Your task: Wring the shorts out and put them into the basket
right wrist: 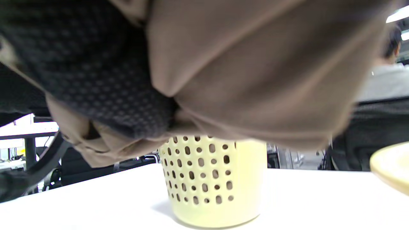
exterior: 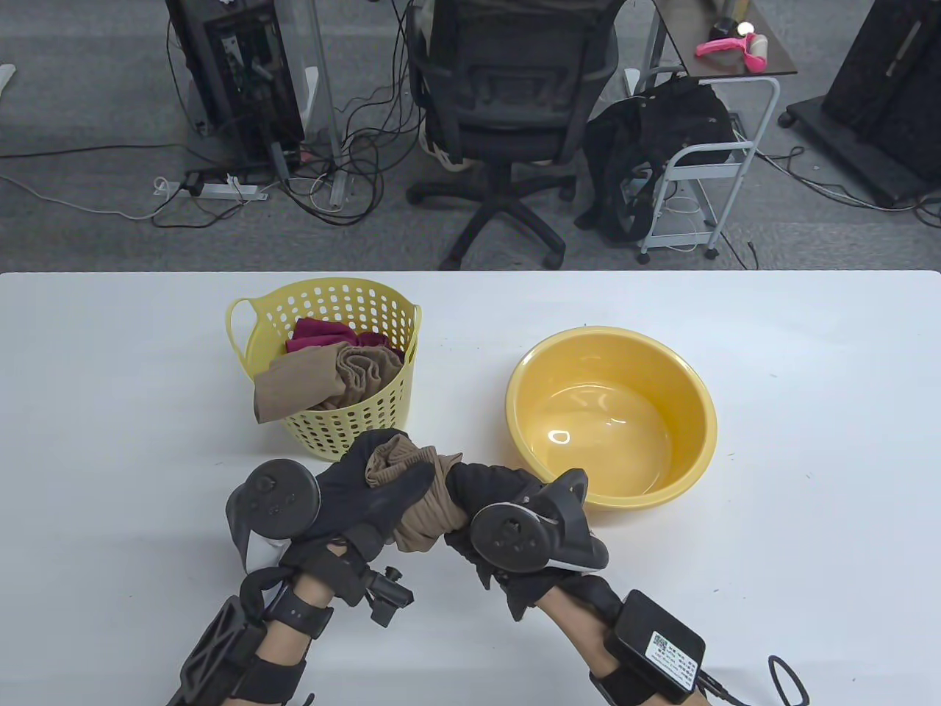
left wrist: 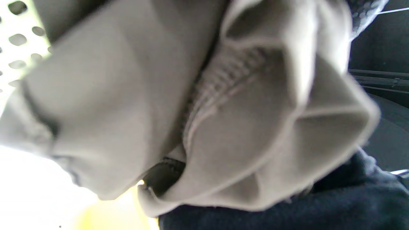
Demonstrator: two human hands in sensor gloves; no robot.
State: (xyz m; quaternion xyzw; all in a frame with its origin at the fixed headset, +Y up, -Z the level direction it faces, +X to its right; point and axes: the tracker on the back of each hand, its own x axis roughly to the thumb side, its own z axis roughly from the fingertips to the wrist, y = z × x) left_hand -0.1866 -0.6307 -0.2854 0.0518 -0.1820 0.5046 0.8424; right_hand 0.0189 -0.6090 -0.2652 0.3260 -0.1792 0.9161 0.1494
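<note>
I hold the shorts (exterior: 430, 507) bunched into a tan roll between my 2 hands, above the table (exterior: 809, 441), just in front of the basket (exterior: 345, 434). My left hand (exterior: 367, 493) is clenched round the roll's left end, with a tuft of cloth poking out past the fingers toward 12 o'clock. My right hand (exterior: 485, 500) is clenched round the right end, knuckles turned up. The 2 grips sit close together, almost touching.

The basket stands at 11 o'clock from the roll and already holds tan and maroon clothes, one tan piece draped over its near rim. The yellow basin (exterior: 610, 415) stands at 2 o'clock from the roll, close to my right hand; I judge from its glare that it holds some water.

Judgement: the wringing step is in hand; the transfer is not yet done. To do it well, I should counter-rotate the 2 fists and keep both grips tight so the cloth does not slip. The roll hangs over bare table, not over the basin, so any water squeezed out would land on the table; shifting toward 2 o'clock first would catch it. The left wrist view shows only blurred folds, so I cannot tell how tightly the twist is set.
</note>
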